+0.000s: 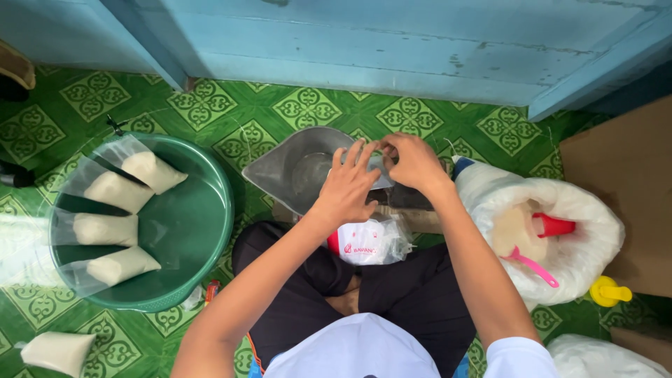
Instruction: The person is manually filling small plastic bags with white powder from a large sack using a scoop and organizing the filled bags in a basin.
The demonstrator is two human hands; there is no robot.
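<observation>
My left hand [348, 187] and my right hand [414, 162] meet over a grey metal scale pan [287, 168], both pinching a clear plastic bag [381, 175] held against the pan's right side. The bag is thin and mostly hidden by my fingers; whatever is inside it cannot be made out. A pack of plastic bags with red print [369, 243] lies on my lap just below the hands.
A green basin [189, 231] at left holds several filled clear bags of pale grain [112, 190]. Another filled bag [56, 350] lies on the green patterned floor. At right, an open white sack of grain [581, 245] holds a pink scoop [535, 266] and red cup [556, 225]. A blue wooden door stands ahead.
</observation>
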